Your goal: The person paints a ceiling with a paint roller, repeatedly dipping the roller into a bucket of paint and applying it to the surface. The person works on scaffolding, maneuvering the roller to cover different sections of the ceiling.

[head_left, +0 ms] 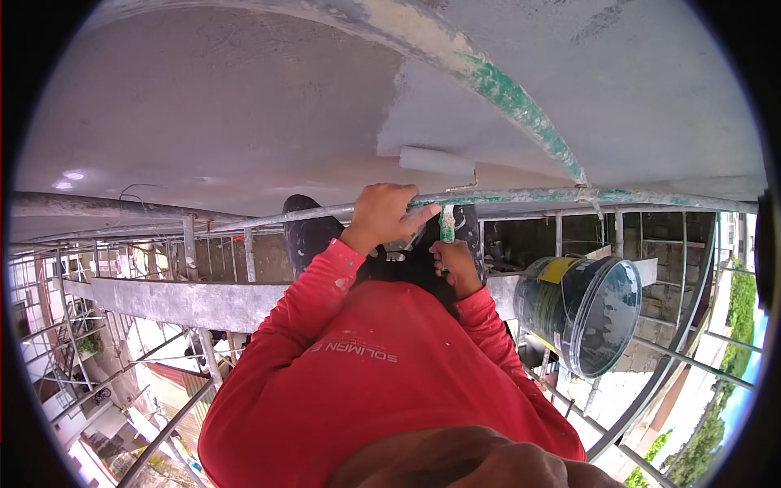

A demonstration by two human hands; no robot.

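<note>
My left hand (384, 213) is closed round a horizontal scaffold pipe (488, 196) in front of my body. Lower and to the right, my right hand (455, 264) grips the green, paint-spattered handle of a paint roller (437, 159). The roller's pale sleeve lies against the grey wall (268, 106) beside a lighter grey patch (569, 98). My feet in dark footwear (305, 240) are below the pipe, partly hidden by my arms and red shirt.
A dark bucket (541, 313) with grey residue sits at my right. A green-smeared curved pipe (521, 106) crosses above the roller. A narrow plank (179, 302) runs leftward. More scaffold bars surround me, with a drop to ground, roofs and trees (724, 382) below.
</note>
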